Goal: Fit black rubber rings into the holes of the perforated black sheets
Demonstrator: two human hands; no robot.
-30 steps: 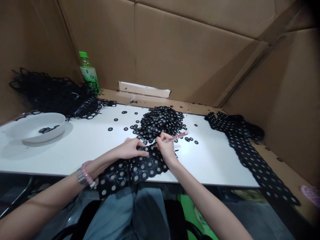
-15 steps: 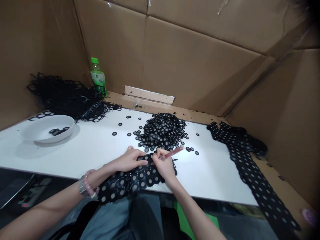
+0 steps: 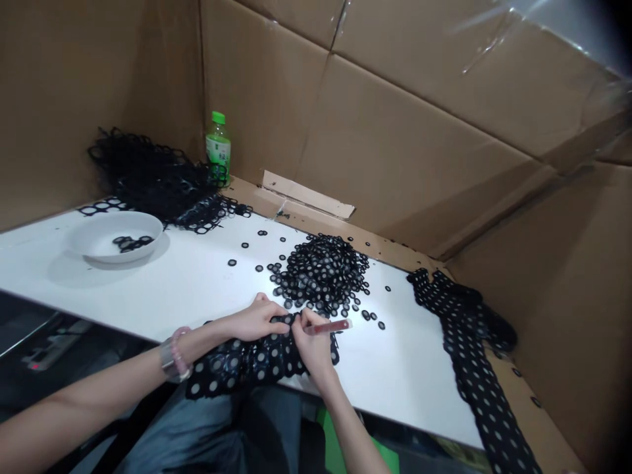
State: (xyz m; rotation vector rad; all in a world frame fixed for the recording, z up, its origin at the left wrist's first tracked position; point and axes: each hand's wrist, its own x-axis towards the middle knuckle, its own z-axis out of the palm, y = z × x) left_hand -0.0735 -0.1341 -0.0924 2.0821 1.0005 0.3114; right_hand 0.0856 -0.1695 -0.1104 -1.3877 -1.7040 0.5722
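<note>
A black sheet with rows of pale dots lies over the table's front edge and hangs toward my lap. My left hand, with a pink bracelet at the wrist, grips the sheet's upper edge between thumb and fingers. Close beside it, my right hand is closed around a slim, pen-like tool with a clear red handle. The tool's tip is hidden by my fingers at the sheet. Just beyond both hands rises a heap of small black rings with pale centres.
A white bowl with a few black pieces stands at left. Behind it are tangled black net scraps and a green bottle. A long dotted strip drapes over the right side. Cardboard walls enclose the white table.
The camera view has tilted and shifted. The red tool has swung from a slant to nearly level in my right hand. My left hand keeps its hold on the sheet.
</note>
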